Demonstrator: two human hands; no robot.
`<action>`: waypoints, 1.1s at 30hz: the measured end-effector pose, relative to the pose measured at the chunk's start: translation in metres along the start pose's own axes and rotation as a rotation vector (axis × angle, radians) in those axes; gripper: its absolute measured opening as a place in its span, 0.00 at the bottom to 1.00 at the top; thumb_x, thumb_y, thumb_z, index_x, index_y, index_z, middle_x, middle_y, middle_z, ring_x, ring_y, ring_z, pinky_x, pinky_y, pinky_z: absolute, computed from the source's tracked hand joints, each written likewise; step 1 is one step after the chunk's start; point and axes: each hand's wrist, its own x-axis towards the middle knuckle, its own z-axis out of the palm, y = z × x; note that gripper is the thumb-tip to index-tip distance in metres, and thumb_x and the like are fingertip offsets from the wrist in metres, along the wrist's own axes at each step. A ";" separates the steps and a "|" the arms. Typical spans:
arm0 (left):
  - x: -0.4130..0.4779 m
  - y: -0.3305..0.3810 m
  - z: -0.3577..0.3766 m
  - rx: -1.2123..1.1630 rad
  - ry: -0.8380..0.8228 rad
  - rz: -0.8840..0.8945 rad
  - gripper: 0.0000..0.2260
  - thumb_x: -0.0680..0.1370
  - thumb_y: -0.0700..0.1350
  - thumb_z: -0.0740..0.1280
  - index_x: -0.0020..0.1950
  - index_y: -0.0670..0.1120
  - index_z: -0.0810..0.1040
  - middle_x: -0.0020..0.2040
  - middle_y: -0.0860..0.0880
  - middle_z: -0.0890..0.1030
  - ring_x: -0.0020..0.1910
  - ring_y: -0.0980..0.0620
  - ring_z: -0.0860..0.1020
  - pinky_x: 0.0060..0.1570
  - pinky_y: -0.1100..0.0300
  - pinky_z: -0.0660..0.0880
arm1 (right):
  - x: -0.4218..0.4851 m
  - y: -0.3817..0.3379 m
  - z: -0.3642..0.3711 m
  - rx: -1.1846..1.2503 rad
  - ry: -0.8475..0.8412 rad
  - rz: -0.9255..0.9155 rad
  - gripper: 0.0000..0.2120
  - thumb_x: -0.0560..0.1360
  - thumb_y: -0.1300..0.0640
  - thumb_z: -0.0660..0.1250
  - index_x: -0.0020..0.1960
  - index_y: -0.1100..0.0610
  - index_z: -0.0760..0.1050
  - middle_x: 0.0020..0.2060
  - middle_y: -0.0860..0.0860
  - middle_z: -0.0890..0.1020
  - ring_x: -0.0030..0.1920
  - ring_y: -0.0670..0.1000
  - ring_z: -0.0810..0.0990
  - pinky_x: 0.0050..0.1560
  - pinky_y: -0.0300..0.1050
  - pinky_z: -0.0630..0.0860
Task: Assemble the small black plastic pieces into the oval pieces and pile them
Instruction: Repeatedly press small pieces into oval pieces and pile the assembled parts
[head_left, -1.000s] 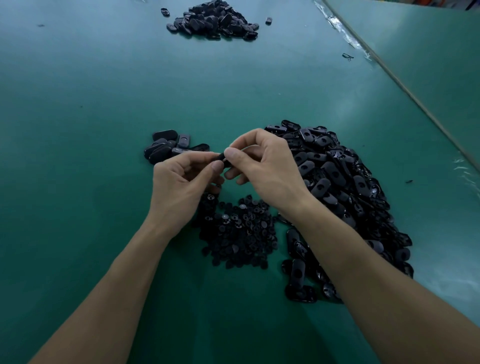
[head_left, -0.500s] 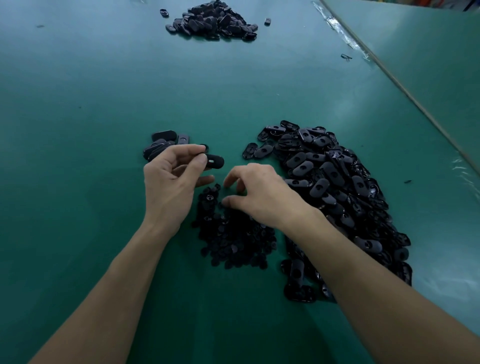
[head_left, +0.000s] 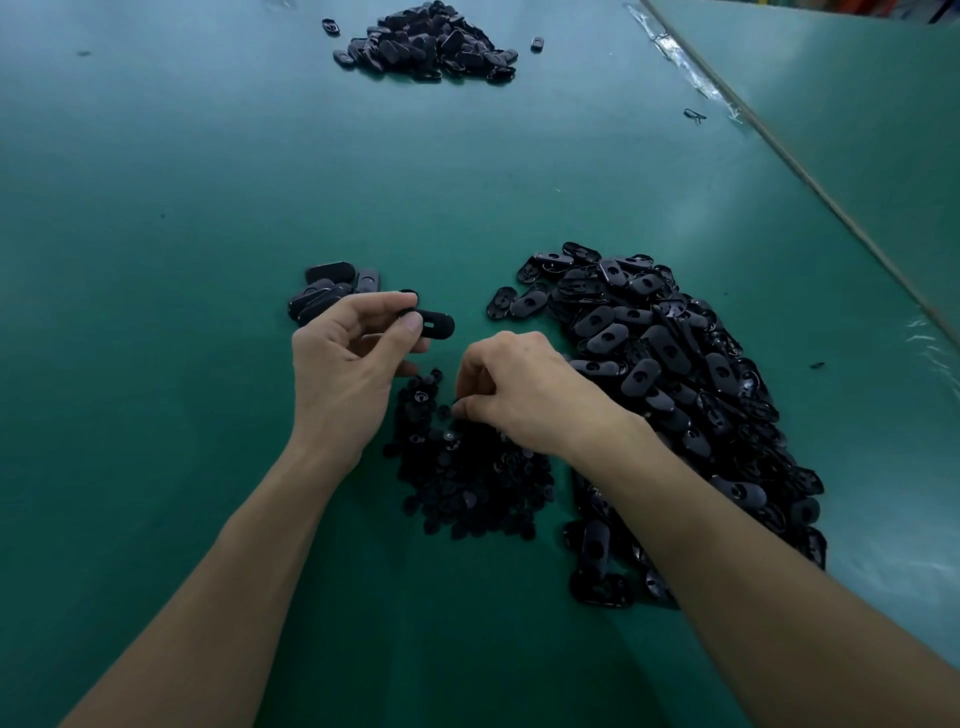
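Pinching one oval piece (head_left: 434, 325) between thumb and forefinger, the left hand (head_left: 348, 374) hangs a little above the table, its other fingers curled loosely beneath. The piece juts out to the right with its slot facing up, touching nothing but the fingers.

The right hand (head_left: 524, 395) is just beside it, knuckles up, with its fingers bent downward. The fingertips (head_left: 467, 408) touch the far end of the heap of small black pieces (head_left: 467, 483). Whether they have one nipped between them cannot be told, because the hand itself hides it.

The right forearm crosses the near left side of the large heap of oval pieces (head_left: 675, 374), which spreads from beside the right hand outward to the right and back toward the person. Just beyond the left hand lies a small pile of oval pieces (head_left: 327, 293), close to the knuckles but apart from them.

A broad stretch of green mat (head_left: 156, 208) runs to the left of the arms and ahead as far as a far pile (head_left: 426, 44) at the top of the view, with a stray piece (head_left: 537, 43) beside it. On the right a straight seam (head_left: 831, 202) slants across, with a second green surface (head_left: 857, 104) beyond it. The large heap stays well short of that line.
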 end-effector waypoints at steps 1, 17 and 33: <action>0.000 0.000 0.000 0.004 -0.001 0.003 0.06 0.78 0.37 0.71 0.50 0.47 0.82 0.41 0.51 0.86 0.40 0.53 0.85 0.37 0.65 0.79 | 0.000 -0.001 0.000 -0.004 -0.004 -0.004 0.05 0.76 0.53 0.73 0.47 0.54 0.80 0.44 0.52 0.80 0.45 0.55 0.81 0.51 0.54 0.81; 0.000 -0.002 0.000 -0.028 -0.023 0.003 0.05 0.75 0.36 0.74 0.49 0.44 0.81 0.41 0.49 0.85 0.39 0.54 0.83 0.42 0.63 0.80 | -0.004 -0.018 -0.010 0.358 0.395 -0.170 0.06 0.76 0.61 0.71 0.53 0.55 0.83 0.38 0.44 0.83 0.39 0.39 0.80 0.45 0.29 0.75; -0.002 -0.003 0.002 -0.039 -0.075 0.010 0.07 0.75 0.33 0.73 0.48 0.43 0.82 0.40 0.50 0.86 0.39 0.54 0.85 0.42 0.63 0.80 | -0.005 -0.021 -0.007 0.255 0.467 -0.087 0.09 0.79 0.61 0.68 0.55 0.53 0.85 0.46 0.49 0.86 0.46 0.45 0.83 0.52 0.43 0.81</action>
